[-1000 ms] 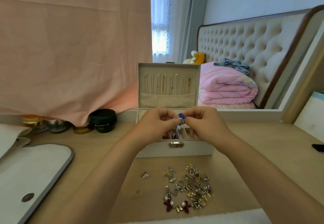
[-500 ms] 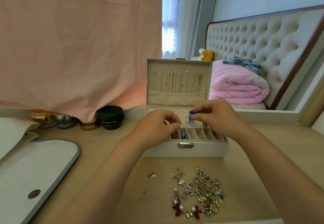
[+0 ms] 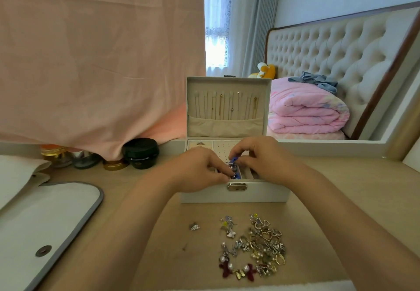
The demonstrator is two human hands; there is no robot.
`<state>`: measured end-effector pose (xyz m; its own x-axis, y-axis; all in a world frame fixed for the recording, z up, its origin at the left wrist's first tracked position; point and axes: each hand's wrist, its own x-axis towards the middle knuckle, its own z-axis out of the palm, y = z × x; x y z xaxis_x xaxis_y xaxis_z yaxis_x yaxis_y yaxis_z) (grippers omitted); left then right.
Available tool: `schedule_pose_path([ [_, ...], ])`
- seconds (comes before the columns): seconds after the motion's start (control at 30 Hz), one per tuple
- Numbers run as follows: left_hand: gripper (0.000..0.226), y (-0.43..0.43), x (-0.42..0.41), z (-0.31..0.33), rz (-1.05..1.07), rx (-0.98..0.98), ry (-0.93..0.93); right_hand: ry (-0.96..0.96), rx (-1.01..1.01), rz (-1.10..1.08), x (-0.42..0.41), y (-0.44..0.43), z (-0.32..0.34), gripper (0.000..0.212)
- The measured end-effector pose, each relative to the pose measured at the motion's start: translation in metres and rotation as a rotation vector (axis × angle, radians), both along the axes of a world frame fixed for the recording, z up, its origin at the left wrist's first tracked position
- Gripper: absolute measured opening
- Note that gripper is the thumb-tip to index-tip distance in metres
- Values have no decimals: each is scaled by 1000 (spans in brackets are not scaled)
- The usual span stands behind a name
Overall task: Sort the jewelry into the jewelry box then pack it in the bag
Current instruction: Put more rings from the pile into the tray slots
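A white jewelry box (image 3: 261, 191) stands open on the wooden table, thin necklaces hanging inside its lid (image 3: 228, 106). Both hands are low over its front compartments. My right hand (image 3: 261, 156) pinches a small blue and silver earring (image 3: 233, 164), and my left hand (image 3: 200, 169) pinches the earring's lower silver part. A pile of loose jewelry (image 3: 256, 243) lies on the table in front of the box. One small silver butterfly piece (image 3: 195, 227) lies apart to the left. A white bag (image 3: 34, 229) with a grey edge lies flat at the left.
Dark and gold cosmetic jars (image 3: 141, 153) stand behind left of the box under a hanging pink cloth (image 3: 95, 63). A mirror frame (image 3: 341, 148) runs along the back of the table. A white strip lies at the near edge.
Both hands came down with the blue earring from above the box to its front compartments, and drew closer together. The view shifted slightly.
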<state>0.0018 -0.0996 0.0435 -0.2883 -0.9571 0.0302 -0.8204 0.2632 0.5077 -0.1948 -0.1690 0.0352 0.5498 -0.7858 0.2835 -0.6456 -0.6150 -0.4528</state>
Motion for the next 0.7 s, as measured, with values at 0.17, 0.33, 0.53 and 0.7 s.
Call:
schedule_pose_path([
  [0.17,17,0,1,-1,116,-72,71,257,-84,16,1,-1,2,19],
  [0.33,23,-6,-3,-10,93,-140,-85,314,-87,28,-2,1,8,22],
  [0.53,22,-9,-3,-13,108,-178,-89,451,-120,13,5,4,4,26],
  [0.7,26,-11,-6,-19,106,-219,-126,441,-128,-3,4,6,5,27],
])
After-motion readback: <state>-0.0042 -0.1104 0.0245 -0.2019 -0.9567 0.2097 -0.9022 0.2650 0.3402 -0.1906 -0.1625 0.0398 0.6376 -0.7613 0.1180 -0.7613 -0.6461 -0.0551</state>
